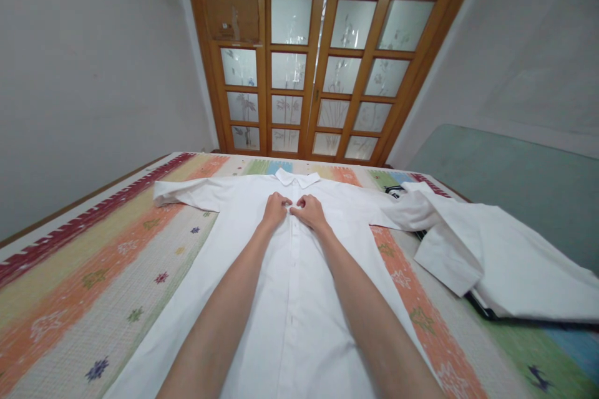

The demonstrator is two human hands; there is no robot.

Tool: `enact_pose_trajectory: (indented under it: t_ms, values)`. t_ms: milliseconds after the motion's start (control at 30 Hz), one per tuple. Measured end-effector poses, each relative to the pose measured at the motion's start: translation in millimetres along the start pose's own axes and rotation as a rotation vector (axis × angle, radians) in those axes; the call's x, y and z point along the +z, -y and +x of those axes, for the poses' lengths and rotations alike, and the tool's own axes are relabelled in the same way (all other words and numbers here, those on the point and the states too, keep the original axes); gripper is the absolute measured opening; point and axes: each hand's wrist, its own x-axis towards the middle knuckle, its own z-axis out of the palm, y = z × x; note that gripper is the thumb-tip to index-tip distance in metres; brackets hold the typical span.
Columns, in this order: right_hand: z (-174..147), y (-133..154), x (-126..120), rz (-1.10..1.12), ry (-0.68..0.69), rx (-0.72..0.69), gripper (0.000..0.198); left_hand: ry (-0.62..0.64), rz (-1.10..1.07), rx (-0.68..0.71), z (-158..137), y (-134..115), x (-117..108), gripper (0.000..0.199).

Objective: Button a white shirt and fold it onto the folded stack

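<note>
A white button-up shirt (313, 299) lies spread flat, front up, its collar (297, 178) at the far end and its sleeves out to both sides. Just below the collar, my left hand (277, 207) pinches the edge of the front placket. Close beside it, my right hand (309, 211) is closed on the other side of the placket, thumb and fingertips together. A small gap separates the two hands. The button between the fingertips is too small to make out. Lower down, the placket (293, 274) runs toward me between my forearms.
Under the shirt is a striped, patterned bedspread (159, 274). Folded white cloth (528, 262) with dark items beneath lies at the right, touching the shirt's right sleeve. A grey-green board (505, 168) stands by the right wall. Wooden glass-paned doors (290, 68) are beyond the bed.
</note>
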Motion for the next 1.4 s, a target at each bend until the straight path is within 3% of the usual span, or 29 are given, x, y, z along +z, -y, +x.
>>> enact_pose_trajectory:
  t_ms: [200,433,867,1400]
  values:
    - [-1.9,1.8,1.2,-0.054,-0.025,-0.018,0.013,0.031,-0.03,0.048,0.0,-1.2,-0.1,0.043]
    - [2.3,1.0,-1.2,0.033,-0.008,0.019,0.012,-0.003,-0.046,0.021,-0.9,-1.2,2.1,0.016]
    - [6.9,-1.4,-4.8,0.124,0.002,0.081,0.021,0.009,0.016,0.078,-1.4,-8.2,6.3,0.015]
    - [5.5,-4.8,-3.9,0.197,0.016,0.044,0.017,-0.012,-0.043,0.09,-1.8,-9.4,5.4,0.012]
